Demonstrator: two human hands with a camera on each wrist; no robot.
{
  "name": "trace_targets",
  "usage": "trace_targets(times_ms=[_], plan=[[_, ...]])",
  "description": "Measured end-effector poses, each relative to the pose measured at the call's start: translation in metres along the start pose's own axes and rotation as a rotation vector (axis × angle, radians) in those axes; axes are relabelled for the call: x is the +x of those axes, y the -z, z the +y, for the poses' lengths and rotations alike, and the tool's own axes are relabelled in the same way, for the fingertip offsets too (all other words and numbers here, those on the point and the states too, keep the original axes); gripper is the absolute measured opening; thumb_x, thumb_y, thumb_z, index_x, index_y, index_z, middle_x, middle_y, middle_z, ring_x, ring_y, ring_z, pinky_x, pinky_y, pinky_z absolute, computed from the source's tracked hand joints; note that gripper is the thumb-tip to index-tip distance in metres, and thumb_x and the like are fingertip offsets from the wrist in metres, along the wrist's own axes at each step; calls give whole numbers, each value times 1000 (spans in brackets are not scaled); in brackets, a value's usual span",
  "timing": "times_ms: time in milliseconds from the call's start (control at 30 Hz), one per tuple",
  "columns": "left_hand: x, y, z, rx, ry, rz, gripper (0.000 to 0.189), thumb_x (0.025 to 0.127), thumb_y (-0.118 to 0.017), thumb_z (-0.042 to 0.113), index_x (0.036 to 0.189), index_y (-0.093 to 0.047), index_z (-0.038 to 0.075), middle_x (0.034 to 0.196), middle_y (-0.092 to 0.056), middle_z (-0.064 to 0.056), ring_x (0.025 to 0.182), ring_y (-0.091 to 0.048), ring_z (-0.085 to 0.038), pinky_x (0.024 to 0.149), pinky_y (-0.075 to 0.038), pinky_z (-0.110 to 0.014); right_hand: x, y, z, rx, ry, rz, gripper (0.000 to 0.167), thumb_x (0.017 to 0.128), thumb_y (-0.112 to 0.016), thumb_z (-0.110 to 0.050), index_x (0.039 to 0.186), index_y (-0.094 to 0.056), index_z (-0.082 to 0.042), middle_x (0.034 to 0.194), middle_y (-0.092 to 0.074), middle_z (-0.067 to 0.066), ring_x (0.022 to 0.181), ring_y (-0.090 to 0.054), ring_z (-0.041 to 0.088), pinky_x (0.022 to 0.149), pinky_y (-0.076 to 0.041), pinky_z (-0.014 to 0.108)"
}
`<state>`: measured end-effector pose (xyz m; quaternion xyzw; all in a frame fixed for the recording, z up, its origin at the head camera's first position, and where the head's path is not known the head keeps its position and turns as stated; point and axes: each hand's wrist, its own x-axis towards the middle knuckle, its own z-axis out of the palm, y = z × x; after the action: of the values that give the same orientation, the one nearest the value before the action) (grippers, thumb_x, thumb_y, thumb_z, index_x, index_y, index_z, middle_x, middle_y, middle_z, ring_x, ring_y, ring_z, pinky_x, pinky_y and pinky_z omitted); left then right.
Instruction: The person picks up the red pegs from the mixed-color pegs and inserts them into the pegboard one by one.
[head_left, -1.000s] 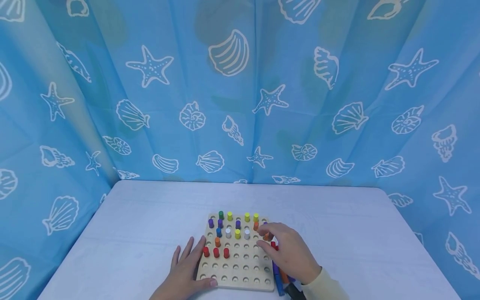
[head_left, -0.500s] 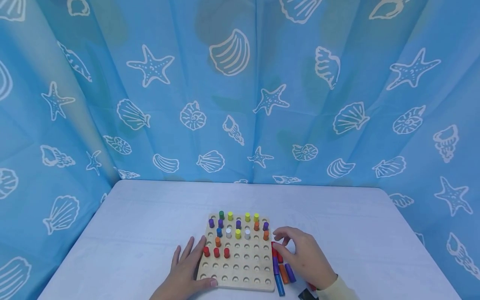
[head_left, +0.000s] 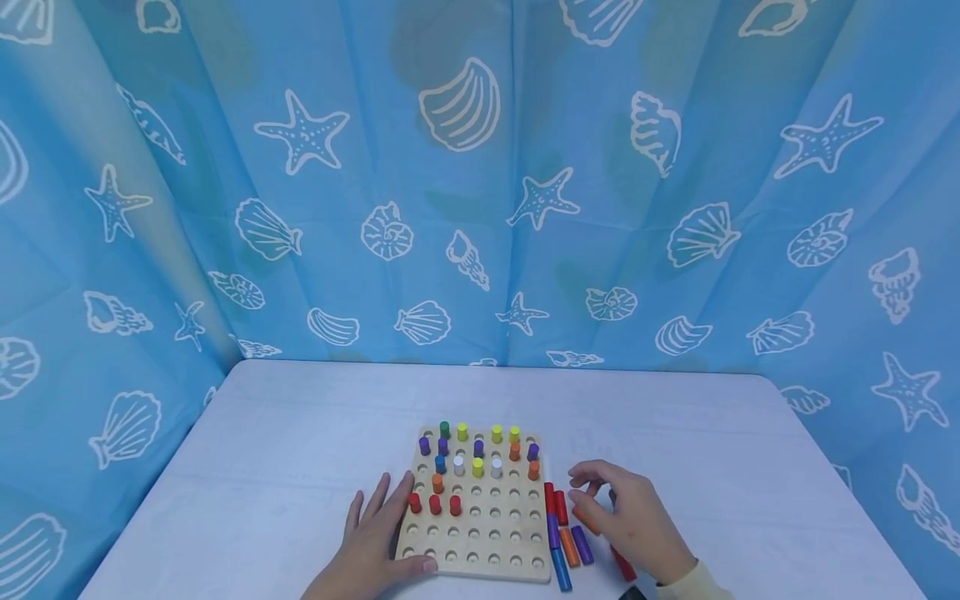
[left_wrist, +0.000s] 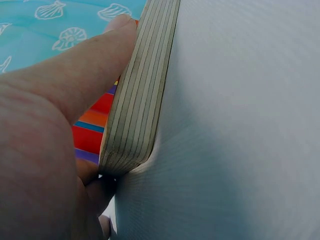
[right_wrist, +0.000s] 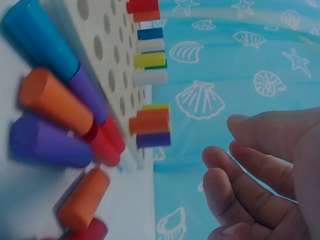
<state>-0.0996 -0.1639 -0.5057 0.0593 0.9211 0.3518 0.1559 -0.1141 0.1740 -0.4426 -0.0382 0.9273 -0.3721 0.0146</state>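
A square wooden pegboard (head_left: 462,546) lies on the table, with colored pegs standing in some holes, among them a yellow peg (head_left: 477,467) and a red peg (head_left: 435,505). My left hand (head_left: 367,546) rests at its left side, fingers spread and fairly straight, thumb on the front left corner. In the left wrist view the thumb (left_wrist: 100,55) lies across the layered board edge (left_wrist: 142,85). My right hand (head_left: 633,517) hovers over loose pegs right of the board, fingers loosely bent and nothing between them. Nearest it lies a loose orange peg (head_left: 587,521).
Along the board's right edge lie loose pegs: a blue peg (head_left: 561,570), another orange peg (head_left: 569,548), a purple peg (head_left: 582,545) and several red ones, such as a red peg (head_left: 622,564) partly under the right hand. A blue shell-patterned curtain (head_left: 480,183) hangs behind the white table (head_left: 315,417).
My right hand has moved right, from over the board's right edge to over the loose pegs, uncovering several of them. The left hand stays in place.
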Motion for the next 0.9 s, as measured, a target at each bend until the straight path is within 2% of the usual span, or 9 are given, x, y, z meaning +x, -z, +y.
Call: trace_targets(times_ms=[300, 567, 900], plan=[[1, -1, 1, -2, 16, -5, 124, 67, -81, 67, 161, -22, 10, 163, -27, -16, 153, -4, -40, 118, 9, -64, 0, 1, 24, -33, -53, 11, 25, 91, -77, -20, 113, -70, -11, 98, -69, -6, 83, -57, 11, 86, -58, 46], [2, -1, 2, -4, 11, 0, 124, 68, -80, 69, 161, -23, 9, 163, -28, -16, 153, -4, -40, 118, 8, -65, 2, 2, 37, 3, -101, 8, 24, 91, -75, -19, 113, -70, -11, 91, -67, -6, 81, -56, 12, 75, -52, 31], [1, -1, 0, 4, -8, 0, 124, 69, -78, 70, 161, -23, 9, 163, -28, -15, 153, -3, -40, 118, 9, -65, 2, 1, 47, -27, -138, -45, 27, 90, -77, -23, 113, -70, -9, 93, -67, -6, 80, -56, 12, 74, -53, 33]])
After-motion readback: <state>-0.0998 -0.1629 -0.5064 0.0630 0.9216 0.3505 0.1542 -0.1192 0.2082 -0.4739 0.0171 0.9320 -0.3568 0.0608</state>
